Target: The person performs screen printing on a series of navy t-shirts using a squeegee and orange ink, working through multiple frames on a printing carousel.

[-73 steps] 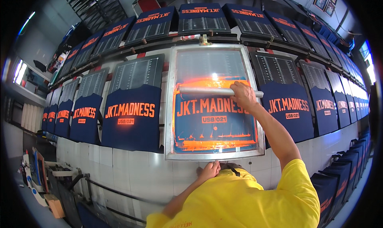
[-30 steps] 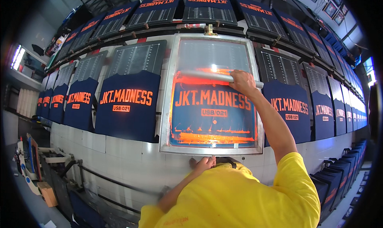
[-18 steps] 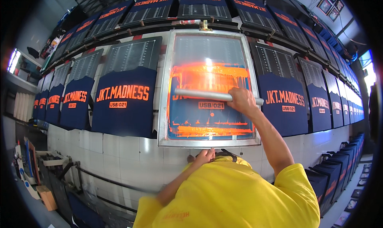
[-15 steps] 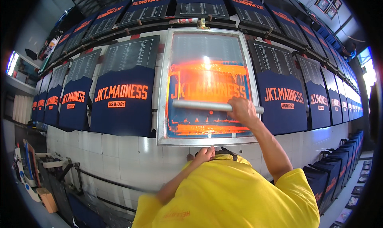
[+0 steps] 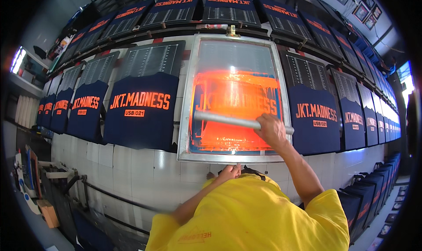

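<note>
One printing screen (image 5: 235,46), a metal-framed mesh panel, lies flat on the long white table (image 5: 145,172), directly ahead of the person. Its mesh is flooded with bright orange ink (image 5: 235,97) across the middle and lower area; the upper strip of mesh is grey and bare. One grey squeegee bar (image 5: 228,120) lies crosswise on the screen, in the lower half of the inked field. The right hand (image 5: 270,130) is on the right part of that bar, fingers wrapped around it in a firm hold. The left hand (image 5: 229,173) rests at the near edge of the screen frame, fingers curled against it; whether they clasp the frame or merely press on it cannot be told.

Two rows of dark navy shirts run along the table. In the near row, one shirt (image 5: 140,106) with orange lettering lies just left of the screen and one shirt (image 5: 314,115) just right of it; further shirts continue to both sides, four clearly countable on the left before the row blurs. The far row (image 5: 226,7) above the screen shows at least five more, also printed in orange.

One yellow shirt (image 5: 255,220) covers the person's torso at the lower edge of view. A stack of dark garments (image 5: 378,194) stands at lower right.
</note>
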The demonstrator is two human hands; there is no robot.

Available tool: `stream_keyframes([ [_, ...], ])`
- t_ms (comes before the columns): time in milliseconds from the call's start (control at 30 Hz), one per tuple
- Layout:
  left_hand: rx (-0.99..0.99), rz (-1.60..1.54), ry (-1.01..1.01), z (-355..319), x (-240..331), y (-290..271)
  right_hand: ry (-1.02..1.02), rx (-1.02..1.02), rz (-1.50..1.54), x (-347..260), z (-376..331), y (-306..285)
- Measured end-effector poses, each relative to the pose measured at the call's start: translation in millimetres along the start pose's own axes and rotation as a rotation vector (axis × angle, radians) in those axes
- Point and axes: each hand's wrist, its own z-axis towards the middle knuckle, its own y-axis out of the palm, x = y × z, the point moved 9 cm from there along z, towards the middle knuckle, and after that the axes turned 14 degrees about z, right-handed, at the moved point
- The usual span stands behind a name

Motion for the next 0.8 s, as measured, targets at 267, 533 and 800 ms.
stream_keyframes([
  [267, 0.083, 0.056, -0.046, 0, -9, -6, 0.096, -0.001, -0.073, 45, 115, 13],
  [533, 0.123, 0.126, -0.001, -7, 5, -7, 0.028, -0.088, -0.088, 48, 138, 32],
  [800, 0.095, 0.037, 0.143, 13, -24, -4, -0.033, -0.218, -0.130, 13, 82, 38],
])
